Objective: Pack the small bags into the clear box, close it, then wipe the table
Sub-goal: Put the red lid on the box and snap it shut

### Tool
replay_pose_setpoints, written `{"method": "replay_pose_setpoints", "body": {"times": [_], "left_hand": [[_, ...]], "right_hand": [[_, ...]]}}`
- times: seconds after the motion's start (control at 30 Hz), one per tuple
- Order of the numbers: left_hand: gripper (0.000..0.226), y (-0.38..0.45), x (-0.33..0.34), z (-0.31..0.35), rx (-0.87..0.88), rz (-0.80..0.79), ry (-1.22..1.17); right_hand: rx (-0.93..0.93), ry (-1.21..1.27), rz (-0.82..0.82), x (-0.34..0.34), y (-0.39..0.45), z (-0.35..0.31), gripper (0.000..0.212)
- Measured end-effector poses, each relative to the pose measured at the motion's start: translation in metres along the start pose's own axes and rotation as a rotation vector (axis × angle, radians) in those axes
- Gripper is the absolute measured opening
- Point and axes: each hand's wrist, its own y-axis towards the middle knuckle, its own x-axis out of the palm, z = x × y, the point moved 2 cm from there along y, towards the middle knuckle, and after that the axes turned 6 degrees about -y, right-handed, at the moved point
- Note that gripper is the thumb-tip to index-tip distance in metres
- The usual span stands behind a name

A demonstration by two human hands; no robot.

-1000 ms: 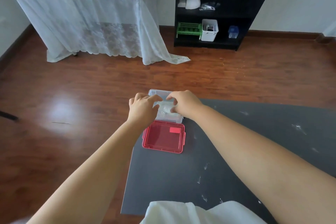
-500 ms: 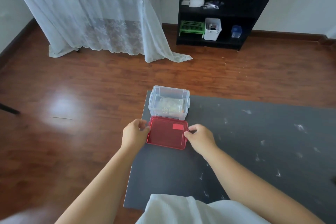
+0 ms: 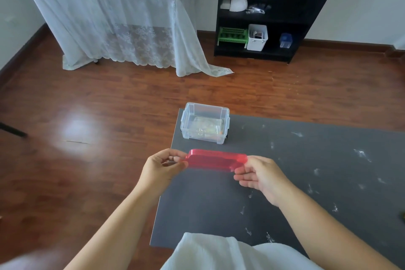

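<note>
The clear box [image 3: 188, 117] stands lidless at the far left corner of the dark grey table [image 3: 285, 173], with small bags [image 3: 205, 130] lying inside it. A red lid [image 3: 215, 159] is held in the air just in front of the box, tilted nearly edge-on to me. My left hand [image 3: 161, 170] pinches its left end and my right hand [image 3: 262, 176] holds its right end. White specks [image 3: 361, 154] are scattered over the right part of the table.
A white cloth [image 3: 219, 252] lies at the table's near edge. Beyond the table is a wooden floor, a lace-covered table [image 3: 114, 17] at the back left and a black shelf [image 3: 274, 13] with small bins at the back.
My hands left the box, gripped the red lid lying flat on the table, and have now lifted it and tilted it up.
</note>
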Motion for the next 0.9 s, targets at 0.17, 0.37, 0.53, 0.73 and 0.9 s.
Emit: {"method": "replay_pose_setpoints", "body": {"times": [0.17, 0.37, 0.53, 0.73, 0.9], "left_hand": [[0.011, -0.007, 0.008, 0.019, 0.053, 0.011, -0.113], [0.022, 0.019, 0.011, 0.048, 0.043, 0.071, -0.207], [0.017, 0.054, 0.008, 0.066, 0.16, 0.159, 0.072], [0.01, 0.092, 0.014, 0.064, 0.146, 0.273, 0.307], [0.016, 0.101, 0.018, 0.053, 0.157, 0.28, 0.385]], "right_hand": [[-0.106, 0.097, 0.038, -0.005, -0.014, -0.012, 0.016], [-0.311, -0.152, 0.207, 0.008, 0.006, -0.045, 0.018], [-0.376, -0.193, 0.246, 0.023, 0.037, -0.069, 0.028], [-0.319, -0.241, 0.305, 0.035, 0.074, -0.078, 0.035], [-0.305, -0.259, 0.327, 0.038, 0.089, -0.081, 0.038]]}}
